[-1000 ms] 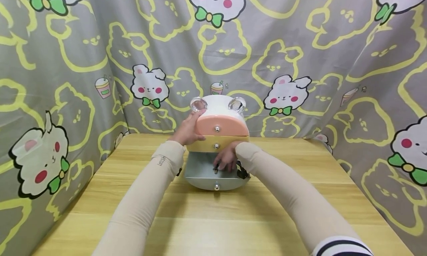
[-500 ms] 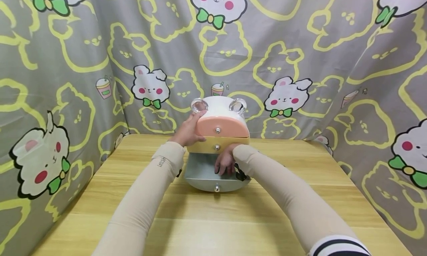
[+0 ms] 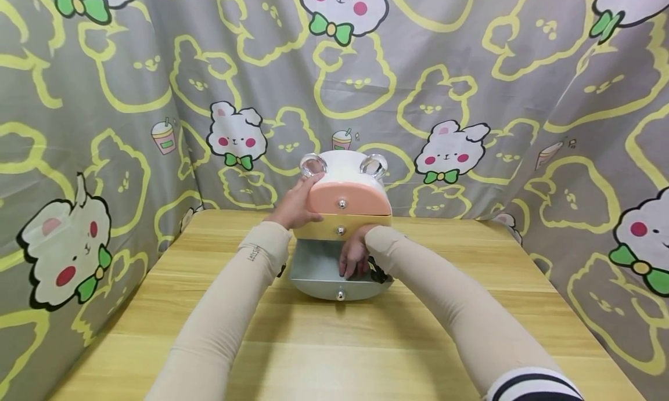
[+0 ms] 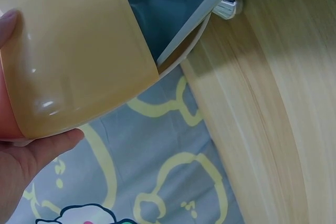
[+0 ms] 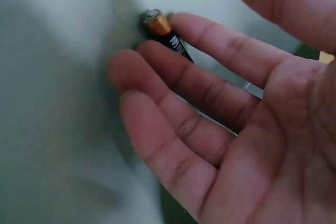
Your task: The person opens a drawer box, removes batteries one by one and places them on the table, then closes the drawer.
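Observation:
A small drawer cabinet (image 3: 345, 166) with a white top and clear ear-shaped rings stands on the table. Its coral drawer (image 3: 347, 198) and yellow drawer (image 3: 329, 227) are closed, while the grey bottom drawer (image 3: 313, 262) is pulled out. My left hand (image 3: 295, 206) grips the cabinet's left side. Reaching into the bottom drawer is my right hand (image 3: 355, 256). The right wrist view shows its fingers loosely bent, the thumb apart, beside a black and copper battery (image 5: 165, 32). The battery lies by the index and middle fingertips, its lower part hidden. In the head view the hand covers it.
A wooden table (image 3: 340, 349) carries the cabinet. Behind and at both sides hangs a grey curtain (image 3: 292, 58) with bear and rabbit prints. The bottom drawer's knob (image 3: 341, 295) sticks out toward me.
The fingers of my right hand have shifted a little inside the drawer, toward its front. The battery, visible at the fingertips earlier, is now hidden in the head view. My left hand keeps its place.

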Demonstrator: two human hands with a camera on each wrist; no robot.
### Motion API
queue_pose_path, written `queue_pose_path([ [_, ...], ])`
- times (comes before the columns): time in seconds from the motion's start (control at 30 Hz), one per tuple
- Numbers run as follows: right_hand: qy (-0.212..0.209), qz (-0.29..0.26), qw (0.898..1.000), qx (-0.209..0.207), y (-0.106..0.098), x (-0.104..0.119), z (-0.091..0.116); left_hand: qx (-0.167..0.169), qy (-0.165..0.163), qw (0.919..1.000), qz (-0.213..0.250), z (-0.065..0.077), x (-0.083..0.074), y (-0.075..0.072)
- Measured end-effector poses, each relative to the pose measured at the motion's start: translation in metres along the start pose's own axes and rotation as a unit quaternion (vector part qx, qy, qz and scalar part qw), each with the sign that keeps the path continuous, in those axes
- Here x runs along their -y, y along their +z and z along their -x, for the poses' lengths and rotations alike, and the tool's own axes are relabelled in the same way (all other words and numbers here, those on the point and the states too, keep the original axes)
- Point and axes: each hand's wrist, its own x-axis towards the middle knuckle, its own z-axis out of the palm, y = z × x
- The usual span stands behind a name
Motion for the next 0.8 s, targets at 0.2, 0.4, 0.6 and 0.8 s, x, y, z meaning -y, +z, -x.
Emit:
queue_pose_path([
  [0.2,-0.003,0.005,1.0,0.024,0.0012,0.0003,-0.0035,0.008,-0.008,0.9999,0.002,-0.0001,0.0005,0.0018],
  [0.4,-0.006,-0.017,0.999,0.044,0.0003,-0.0011,-0.0075,0.011,-0.016,0.9998,0.008,-0.0009,-0.0002,0.002],
  [0.6,-0.015,-0.008,0.997,0.077,-0.0027,-0.0016,-0.0094,0.008,-0.008,0.9999,0.004,-0.0015,0.0006,0.0012],
  [0.8,-0.019,-0.008,0.998,0.062,-0.0025,0.001,-0.0083,0.005,-0.008,0.9999,0.005,0.0004,0.0015,-0.0005],
])
